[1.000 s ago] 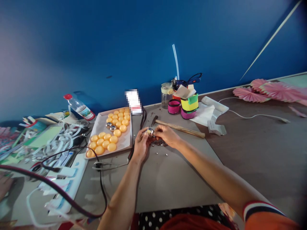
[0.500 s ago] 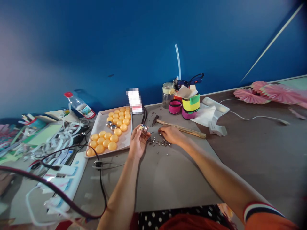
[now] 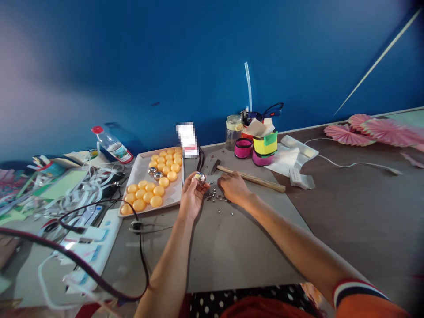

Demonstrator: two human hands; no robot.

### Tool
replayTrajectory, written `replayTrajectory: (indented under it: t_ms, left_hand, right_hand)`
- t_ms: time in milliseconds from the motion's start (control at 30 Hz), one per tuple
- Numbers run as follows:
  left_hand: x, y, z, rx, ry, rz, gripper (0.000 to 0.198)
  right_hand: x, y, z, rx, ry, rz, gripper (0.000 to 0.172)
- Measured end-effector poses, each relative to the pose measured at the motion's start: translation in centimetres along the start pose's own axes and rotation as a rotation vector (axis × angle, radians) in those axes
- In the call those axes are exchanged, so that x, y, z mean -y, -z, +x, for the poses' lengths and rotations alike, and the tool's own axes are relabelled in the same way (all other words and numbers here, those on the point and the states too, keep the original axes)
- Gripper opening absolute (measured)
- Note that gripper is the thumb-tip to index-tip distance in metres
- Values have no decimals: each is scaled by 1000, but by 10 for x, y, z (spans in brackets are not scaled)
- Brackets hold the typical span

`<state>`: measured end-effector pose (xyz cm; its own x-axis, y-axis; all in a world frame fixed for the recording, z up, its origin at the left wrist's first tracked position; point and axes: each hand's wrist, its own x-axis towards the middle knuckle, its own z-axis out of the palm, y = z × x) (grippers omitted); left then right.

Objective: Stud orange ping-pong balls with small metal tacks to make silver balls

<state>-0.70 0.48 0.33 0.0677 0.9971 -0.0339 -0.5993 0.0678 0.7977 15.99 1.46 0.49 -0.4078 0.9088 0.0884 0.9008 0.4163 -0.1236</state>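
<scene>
My left hand (image 3: 190, 196) is raised a little off the grey mat (image 3: 225, 247), its fingers closed round a small ball covered in shiny silver pieces (image 3: 199, 177). My right hand (image 3: 233, 187) rests on the mat just right of it, fingers curled down onto a scatter of small silver studs (image 3: 217, 198); what its fingertips pinch is hidden. A tray (image 3: 143, 168) of several orange balls (image 3: 149, 194) lies left of my left hand, with two silver-covered balls (image 3: 155, 173) among them.
A wooden-handled hammer (image 3: 251, 178) lies behind my right hand. Jars and coloured tape rolls (image 3: 255, 141) stand at the blue wall. A bottle (image 3: 111, 145), cables (image 3: 99, 212) and paper scraps crowd the left. Pink paper fans (image 3: 374, 128) lie far right.
My right hand left the silver ball and dropped onto the studs on the mat. My left hand kept the ball and lifted it slightly.
</scene>
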Motion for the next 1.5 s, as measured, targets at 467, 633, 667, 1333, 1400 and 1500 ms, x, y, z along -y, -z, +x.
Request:
replayTrajectory:
  t_ms: [467,633,667,1333,1400,1500]
  left_hand:
    - [1,0,-1,-2,5,-3,35]
    - [1,1,0,-1,6,-16,37]
    - [1,1,0,2,5,-16,37]
    - [2,3,1,-3,18,-5,36]
    - [2,3,1,1,23,-4,35]
    - [2,3,1,4,21,2,36]
  right_hand:
    - [-4,-1,-2,32,-43,-31,21]
    - [0,0,-1,-53,-24,12,22]
    - [0,0,-1,-51,-13,10,23]
    - [-5,2,-5,-62,-19,53,20]
    - [-4,-1,-4,-42,-20,43,18]
    - [-2,-5,-1,-22,-32,40,16]
